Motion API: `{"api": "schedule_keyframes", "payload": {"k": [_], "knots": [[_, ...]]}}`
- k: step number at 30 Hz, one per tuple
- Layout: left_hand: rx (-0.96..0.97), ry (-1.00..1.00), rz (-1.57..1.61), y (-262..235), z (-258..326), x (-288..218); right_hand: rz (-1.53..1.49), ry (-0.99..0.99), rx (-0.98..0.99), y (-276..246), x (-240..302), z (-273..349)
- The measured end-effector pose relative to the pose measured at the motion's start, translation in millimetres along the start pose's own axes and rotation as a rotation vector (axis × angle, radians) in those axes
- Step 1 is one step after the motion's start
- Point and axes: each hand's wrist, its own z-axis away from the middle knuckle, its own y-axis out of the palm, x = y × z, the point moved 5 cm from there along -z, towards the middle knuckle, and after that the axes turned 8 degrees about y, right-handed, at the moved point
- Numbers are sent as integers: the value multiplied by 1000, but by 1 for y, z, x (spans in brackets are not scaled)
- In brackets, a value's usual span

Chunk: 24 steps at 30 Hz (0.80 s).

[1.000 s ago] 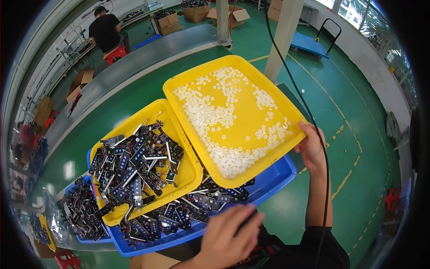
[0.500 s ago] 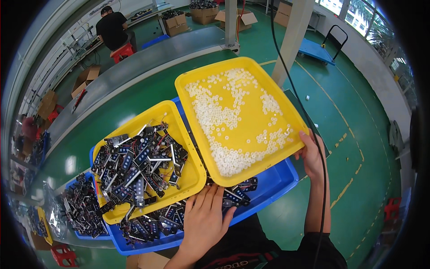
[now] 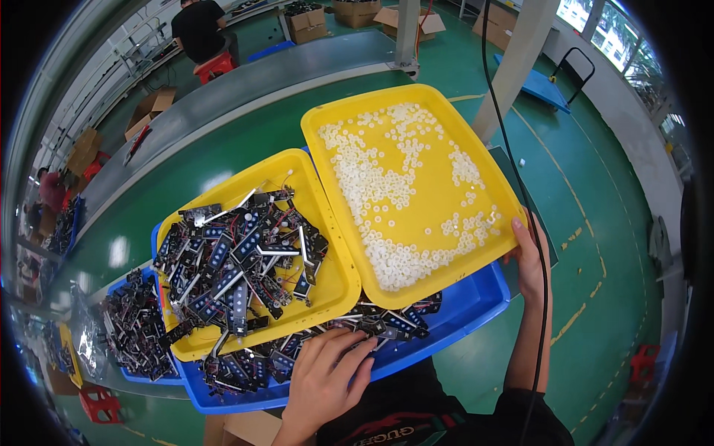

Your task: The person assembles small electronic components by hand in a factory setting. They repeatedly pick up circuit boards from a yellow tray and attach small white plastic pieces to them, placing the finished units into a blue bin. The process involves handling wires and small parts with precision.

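My right hand (image 3: pixel 529 256) is closed on the near right corner of a yellow tray (image 3: pixel 465 197) scattered with small white plastic rings (image 3: pixel 383 186). This tray is tilted and overlaps a blue tray (image 3: pixel 468 297). My left hand (image 3: pixel 327 379) is at the blue tray's near side, fingers bent and apart over black circuit-board modules (image 3: pixel 401 321); its fingertips touch or nearly touch them. Left of the ring tray, a second yellow tray (image 3: pixel 335 286) rests on the blue one, piled with similar black modules (image 3: pixel 238 256) with white strips and thin wires.
Another blue tray of modules (image 3: pixel 134 327) stands at the left beside a clear plastic bag (image 3: pixel 88 334). Behind runs a long grey bench (image 3: pixel 297 70), where a person (image 3: pixel 197 33) sits on a red stool (image 3: pixel 214 67). A black cable (image 3: pixel 513 156) hangs in front of my right arm.
My left hand has drawn back a little from the ring tray's near edge, its fingers more bent. The whole view has shifted slightly. My right hand keeps its hold on the tray.
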Motion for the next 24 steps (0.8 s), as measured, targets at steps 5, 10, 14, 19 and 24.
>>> {"api": "schedule_keyframes", "payload": {"k": [5,10,14,19,24], "knots": [[1,-9,-19,2,-1,-2,20,-14,-116,-7,4,14],[-62,-134,-180,-5,6,1,395,-377,-554,-6,-5,68],[-62,-240,-320,-24,12,15,253,-468,-385,21,-16,116],[30,-204,-249,-25,18,19,-70,-325,10,27,-7,129],[41,-213,-198,-16,25,23,-786,-125,322,55,23,136]]}}
